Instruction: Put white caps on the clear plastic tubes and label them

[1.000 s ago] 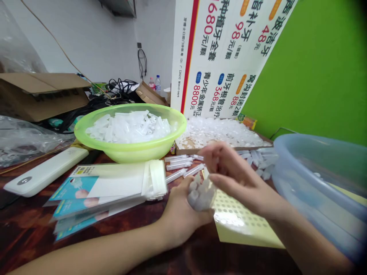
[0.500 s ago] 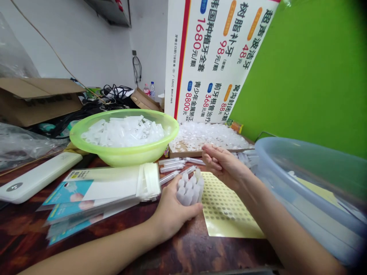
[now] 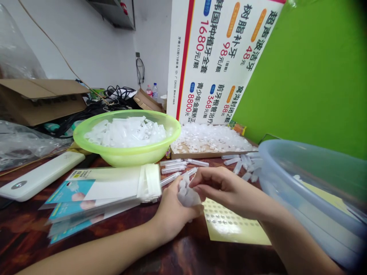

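Loc.: makeshift packing/work rm, poss. back rm of a dental clinic; exact type unclear. Evid.: dental price poster [image 3: 212, 61] (implants, resin fillings, per-tooth prices) beside bright green wall [image 3: 315, 76]; cardboard box [image 3: 37, 101], plastic sheeting [image 3: 20, 145], tangled black cables [image 3: 114, 97] piled at back; wood-grain table [image 3: 183, 256] w/ lime-green basin [image 3: 126, 157] of plastic tubes [image 3: 126, 133], pale blue basin [image 3: 298, 152]; water bottles [image 3: 155, 91] on far side.

I'm reading two bare hands on my head-camera feed, the left hand [image 3: 174, 214] and the right hand [image 3: 222, 191], both with slim, tapering fingers [image 3: 200, 182] and nails that look short at the tips. Behind each hand, I'm following a smooth, slender forearm, the left forearm [image 3: 94, 254] and the right forearm [image 3: 301, 244], with bare skin running past the wrist and out of frame.
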The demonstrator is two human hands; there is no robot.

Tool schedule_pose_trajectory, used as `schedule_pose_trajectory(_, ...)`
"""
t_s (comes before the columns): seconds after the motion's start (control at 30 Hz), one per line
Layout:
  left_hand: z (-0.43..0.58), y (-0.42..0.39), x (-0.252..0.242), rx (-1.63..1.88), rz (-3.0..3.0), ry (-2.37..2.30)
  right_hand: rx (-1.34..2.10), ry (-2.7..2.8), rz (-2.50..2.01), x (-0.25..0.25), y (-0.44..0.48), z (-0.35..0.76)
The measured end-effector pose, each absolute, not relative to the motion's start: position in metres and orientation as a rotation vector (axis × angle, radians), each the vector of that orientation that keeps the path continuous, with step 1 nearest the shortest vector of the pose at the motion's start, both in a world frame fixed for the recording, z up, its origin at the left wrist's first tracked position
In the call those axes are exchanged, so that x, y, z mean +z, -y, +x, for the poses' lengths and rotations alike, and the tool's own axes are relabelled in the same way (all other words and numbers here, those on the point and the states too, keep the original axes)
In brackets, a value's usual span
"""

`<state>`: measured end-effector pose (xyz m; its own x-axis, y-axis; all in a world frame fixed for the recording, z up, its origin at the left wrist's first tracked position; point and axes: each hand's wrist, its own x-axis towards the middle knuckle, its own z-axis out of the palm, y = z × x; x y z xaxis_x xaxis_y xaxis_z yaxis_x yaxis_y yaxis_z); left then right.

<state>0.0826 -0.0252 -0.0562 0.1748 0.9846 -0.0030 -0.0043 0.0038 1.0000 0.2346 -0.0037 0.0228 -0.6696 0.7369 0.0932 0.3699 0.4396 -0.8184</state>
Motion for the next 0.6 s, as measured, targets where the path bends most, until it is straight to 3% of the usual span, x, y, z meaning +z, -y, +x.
schedule_pose_trajectory(0.1,0.0833,0.0255,-0.0573,1.074,1.34,-1.082,0.926,2.366,-0.968,0.0222,0.0065,0.2345)
schedule_pose_trajectory(0.6,0.0839,0.0259,-0.0585,1.097,1.355,-1.031,0.66,2.435,-0.962,0.0188,0.0048,0.2368)
